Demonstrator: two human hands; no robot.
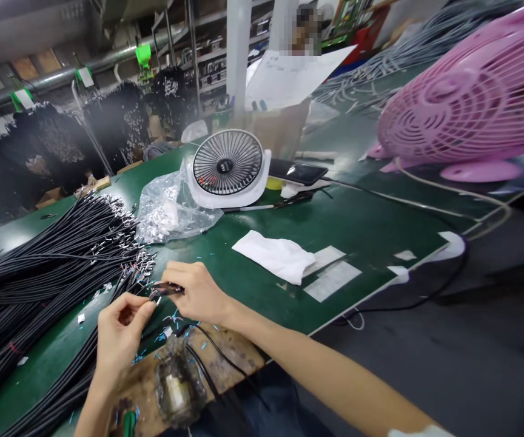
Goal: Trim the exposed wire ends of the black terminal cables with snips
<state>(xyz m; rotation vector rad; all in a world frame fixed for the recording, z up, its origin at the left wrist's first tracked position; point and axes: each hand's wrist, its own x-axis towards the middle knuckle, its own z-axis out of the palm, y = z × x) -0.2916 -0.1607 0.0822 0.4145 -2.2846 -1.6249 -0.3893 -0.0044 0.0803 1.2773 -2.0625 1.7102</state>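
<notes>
My left hand (123,328) pinches the end of a black cable, whose pale tip shows between thumb and finger. My right hand (198,293) is closed round a dark hand tool (167,289), its jaws at the cable tip just beside my left fingertips. Long bundles of black cables (39,267) lie to the left, their stripped ends toward my hands. Below my hands is a stained wooden board (232,352) with a tape-wrapped metal object (178,388) on it. Small blue scraps are scattered around.
A round white fan (228,164) stands ahead, beside a clear plastic bag (166,209) and a phone (306,173). White cloth (273,256) lies on the green table (262,315). At the right is a large pink fan (448,115) with its cord near the table edge.
</notes>
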